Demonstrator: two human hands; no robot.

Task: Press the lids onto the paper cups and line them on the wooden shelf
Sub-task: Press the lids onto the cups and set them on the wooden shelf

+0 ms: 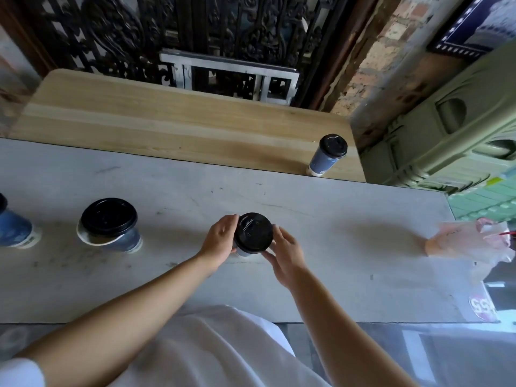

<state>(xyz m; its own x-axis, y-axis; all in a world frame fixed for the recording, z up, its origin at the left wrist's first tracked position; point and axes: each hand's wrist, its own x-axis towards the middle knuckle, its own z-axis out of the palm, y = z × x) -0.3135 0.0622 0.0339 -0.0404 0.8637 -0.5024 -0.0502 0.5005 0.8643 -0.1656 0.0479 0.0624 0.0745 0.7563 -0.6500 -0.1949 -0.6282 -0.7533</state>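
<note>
A blue paper cup with a black lid (252, 233) stands on the grey counter (335, 247) in front of me. My left hand (220, 240) grips its left side, fingers curled round the lid's rim. My right hand (286, 254) touches the lid's right edge with its fingertips. To the left stands a second cup (111, 227) with a black lid lying crooked on its rim. A third blue cup (15, 231) is cut off by the left edge. One lidded cup (326, 156) stands at the right end of the wooden shelf (167, 124).
A translucent plastic bag (469, 241) lies at the counter's right end. A green plastic crate (446, 129) stands right of the shelf. A dark ornate metal grille (181, 32) rises behind the shelf.
</note>
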